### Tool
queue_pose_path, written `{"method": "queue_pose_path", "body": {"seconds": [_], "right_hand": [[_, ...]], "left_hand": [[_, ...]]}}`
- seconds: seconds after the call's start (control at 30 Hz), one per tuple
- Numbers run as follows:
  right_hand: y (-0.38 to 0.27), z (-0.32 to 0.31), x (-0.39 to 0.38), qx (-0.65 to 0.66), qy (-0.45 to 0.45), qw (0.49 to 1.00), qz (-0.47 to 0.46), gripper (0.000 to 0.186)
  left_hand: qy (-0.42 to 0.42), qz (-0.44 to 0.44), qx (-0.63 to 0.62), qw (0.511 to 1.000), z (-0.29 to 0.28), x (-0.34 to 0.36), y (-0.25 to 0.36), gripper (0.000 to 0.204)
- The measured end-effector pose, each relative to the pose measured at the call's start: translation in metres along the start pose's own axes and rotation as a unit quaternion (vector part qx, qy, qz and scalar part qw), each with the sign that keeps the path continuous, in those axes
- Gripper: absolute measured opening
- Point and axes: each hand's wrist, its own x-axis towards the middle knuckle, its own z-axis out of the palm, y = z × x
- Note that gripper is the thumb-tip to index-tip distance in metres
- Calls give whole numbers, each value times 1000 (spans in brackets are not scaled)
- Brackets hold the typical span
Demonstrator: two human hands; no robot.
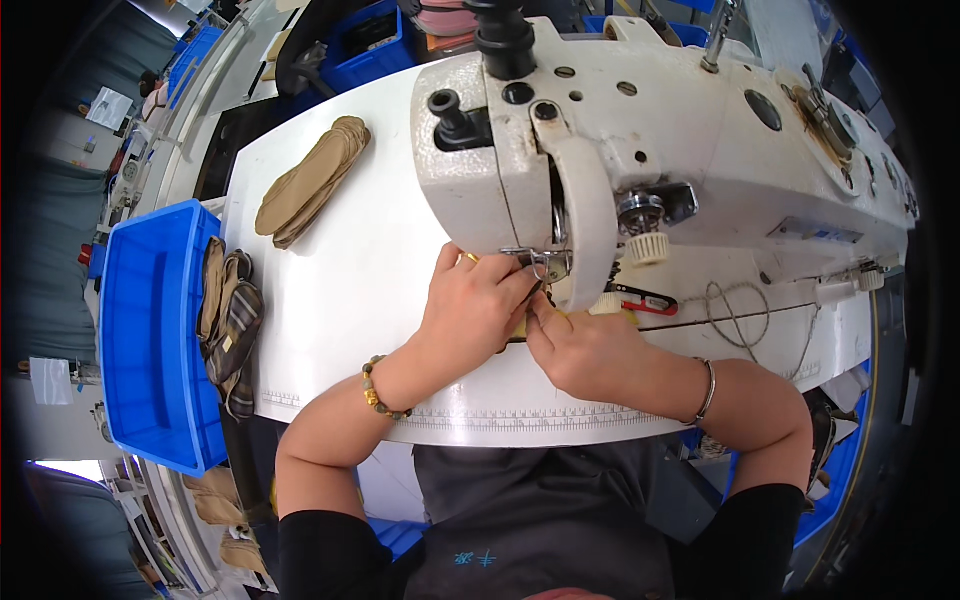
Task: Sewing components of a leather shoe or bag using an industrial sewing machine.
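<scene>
- While the left hand (478,305) and right hand (590,352) pinch narrowly, a small dark piece (536,290) shows between their fingertips, mostly hidden.
- Left of the grip: blue bin (150,370), plaid fabric (238,325) beside it.
- Farther ahead: blue crate (378,68) holding dark items (368,33).

The left forearm (340,428) and right forearm (755,403) are angling inward from widely bent elbows. The left hand (470,303) is arching, back upward, with curling fingers; the right hand (590,350) is bending close beside it, both hands' fingertips partly hiding from view.
</scene>
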Motion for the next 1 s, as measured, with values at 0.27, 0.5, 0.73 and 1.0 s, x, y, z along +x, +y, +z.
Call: {"method": "queue_pose_path", "body": {"seconds": [0.27,0.5,0.73,1.0], "right_hand": [[25,8,-1,-54,-3,997,47,12],[31,13,7,74,71,986,129,4],[27,14,8,42,26,993,108,8],[29,17,6,49,63,983,164,10]], "left_hand": [[100,27,39,994,-8,-6,-9,29],[138,42,0,990,3,0,-11,26],[145,13,-13,989,13,0,-18,24],[152,51,59,985,-16,1,-13,33]]}}
